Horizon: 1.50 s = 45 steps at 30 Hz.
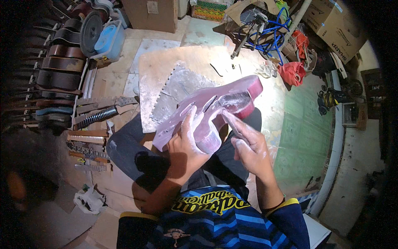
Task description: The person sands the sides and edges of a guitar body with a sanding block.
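Across my lap, tilted, lies a pink-purple electric guitar body [195, 99] with slots cut in its face and pale dust over it. My left hand [186, 147] grips its near edge, with one finger stretched along the face beside a slot. On the other side, my right hand [251, 147] presses its fingertips against the inner edge of the curved cutaway. Its fingers are held together with the thumb bent in; whether something thin is under them is hidden. White dust coats both hands. The far horn shows a darker, worn-looking patch.
Under the guitar body's far side lie a pale board [161, 56] and a dusty grey mat [178, 83]. Several guitars [62, 64] stand in a row at left, near loose guitar necks [99, 117]. A blue hose [275, 35], red bag [291, 74] and cardboard box [338, 31] sit far right.
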Each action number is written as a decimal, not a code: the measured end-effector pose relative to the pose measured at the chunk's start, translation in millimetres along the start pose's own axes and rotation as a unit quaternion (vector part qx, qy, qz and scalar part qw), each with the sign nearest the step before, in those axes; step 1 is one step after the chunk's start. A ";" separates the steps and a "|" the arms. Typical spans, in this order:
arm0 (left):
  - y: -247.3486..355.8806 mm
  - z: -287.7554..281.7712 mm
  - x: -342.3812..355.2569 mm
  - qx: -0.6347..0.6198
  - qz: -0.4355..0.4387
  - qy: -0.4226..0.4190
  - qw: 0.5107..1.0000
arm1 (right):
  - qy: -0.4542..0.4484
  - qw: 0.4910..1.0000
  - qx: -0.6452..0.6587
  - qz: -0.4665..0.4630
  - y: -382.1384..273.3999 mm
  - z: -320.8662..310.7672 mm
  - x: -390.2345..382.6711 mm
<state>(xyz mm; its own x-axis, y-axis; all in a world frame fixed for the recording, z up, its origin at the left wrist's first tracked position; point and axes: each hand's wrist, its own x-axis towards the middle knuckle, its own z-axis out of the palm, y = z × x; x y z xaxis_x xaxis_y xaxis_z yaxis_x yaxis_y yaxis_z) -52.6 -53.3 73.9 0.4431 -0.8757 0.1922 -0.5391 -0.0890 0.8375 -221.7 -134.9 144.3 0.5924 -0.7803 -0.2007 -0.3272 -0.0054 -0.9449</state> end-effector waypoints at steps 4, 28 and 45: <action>13.2 5.8 9.8 -0.009 -0.083 0.020 0.996 | 0.017 0.997 0.032 -0.074 13.4 24.0 13.8; 13.2 -34.6 134.2 0.111 0.198 -0.183 0.957 | 0.210 0.973 0.059 -0.081 88.3 59.3 75.8; 14.1 -6.6 108.9 0.351 0.172 -0.047 0.919 | 0.255 0.917 -0.127 -0.278 22.1 64.0 81.4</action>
<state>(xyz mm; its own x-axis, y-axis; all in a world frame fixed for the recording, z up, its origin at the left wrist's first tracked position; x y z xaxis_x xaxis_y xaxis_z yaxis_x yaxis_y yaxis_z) -7.2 -146.9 110.0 0.1144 -0.9436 0.3106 -0.9795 -0.0549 0.1940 -133.6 -158.5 90.5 0.3204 -0.8034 0.5019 -0.2784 -0.5863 -0.7607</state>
